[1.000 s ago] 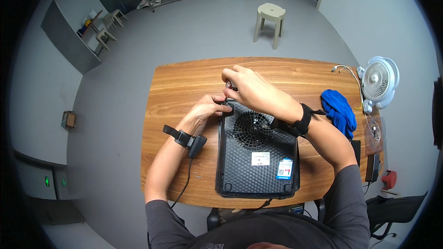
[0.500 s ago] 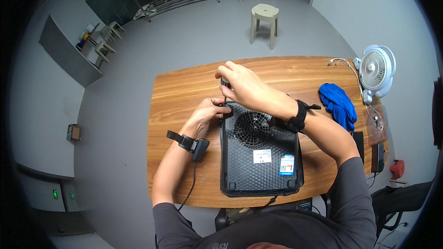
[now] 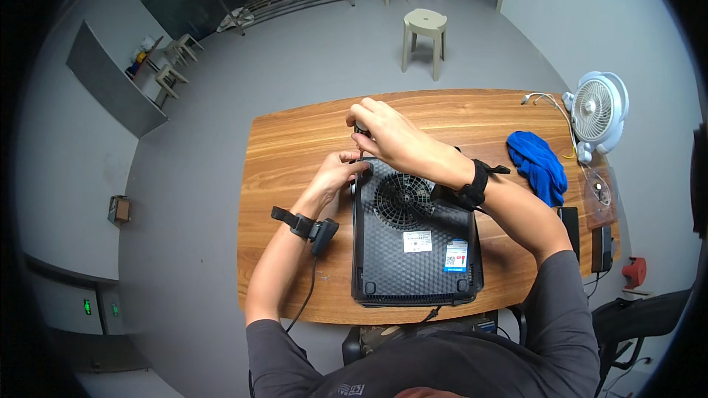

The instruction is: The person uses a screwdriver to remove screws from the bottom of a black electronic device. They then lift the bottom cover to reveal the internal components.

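A black laptop cooling pad [image 3: 391,265] lies underside up on the wooden table, its round fan grille [image 3: 403,206] showing. My right hand [image 3: 383,129] is above the pad's far left corner, fingers closed around the handle of a screwdriver [image 3: 361,130]. The screwdriver points down at that corner; its tip is hidden by my fingers. My left hand [image 3: 333,177] pinches the same corner, thumb on top and fingers along the far edge beside the screwdriver shaft. White and blue labels are stuck on the pad.
To the right on the table [image 3: 295,140] lie a crumpled blue cloth [image 3: 537,167], a black box-shaped adapter [image 3: 602,249] and a clear plastic bag [image 3: 599,199]. A white fan [image 3: 596,108] with a cable stands at the far right. A beige stool [image 3: 425,23] stands beyond the table.
The whole view has shifted slightly. Both hands keep their places at the pad's corner, and the right hand still holds the screwdriver with barely any visible movement.
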### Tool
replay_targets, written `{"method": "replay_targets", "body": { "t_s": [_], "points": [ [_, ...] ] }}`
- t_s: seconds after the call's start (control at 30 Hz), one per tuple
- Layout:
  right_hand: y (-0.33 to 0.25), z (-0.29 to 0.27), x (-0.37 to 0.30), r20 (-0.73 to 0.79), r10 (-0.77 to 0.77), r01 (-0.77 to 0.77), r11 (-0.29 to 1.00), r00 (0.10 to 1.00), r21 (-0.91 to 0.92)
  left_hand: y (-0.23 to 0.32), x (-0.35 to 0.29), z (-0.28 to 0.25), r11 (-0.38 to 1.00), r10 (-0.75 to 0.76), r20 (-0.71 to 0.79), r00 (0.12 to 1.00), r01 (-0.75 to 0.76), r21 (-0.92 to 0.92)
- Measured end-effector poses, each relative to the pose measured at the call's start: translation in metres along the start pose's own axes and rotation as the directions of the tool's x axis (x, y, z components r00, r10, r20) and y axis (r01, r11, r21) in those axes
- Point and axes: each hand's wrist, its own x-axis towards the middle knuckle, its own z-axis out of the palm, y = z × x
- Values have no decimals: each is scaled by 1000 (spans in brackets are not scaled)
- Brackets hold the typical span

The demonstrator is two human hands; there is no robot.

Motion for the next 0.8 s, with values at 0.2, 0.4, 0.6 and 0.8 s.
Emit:
{"method": "replay_targets", "body": {
  "t_s": [0.2, 0.4, 0.6, 0.8],
  "points": [
    [-11, 0, -4, -6, 19, -19, 999, 1000, 46, -19, 12, -5, 948, 203, -130, 970, -162, 274],
    [-14, 7, -6, -47, 8, -5, 998, 999, 66, -5, -20, 4, 916, 289, -171, 942, -221, 335],
    [-37, 2, -17, -33, 26, -23, 994, 999, 108, -8, -66, -12, 747, 439, -56, 897, -330, 577],
    [-65, -6, -36, -63, 178, -157, 953, 982, 258, -31, -115, -38, 774, 397, -122, 909, -261, 577]
  ]
}}
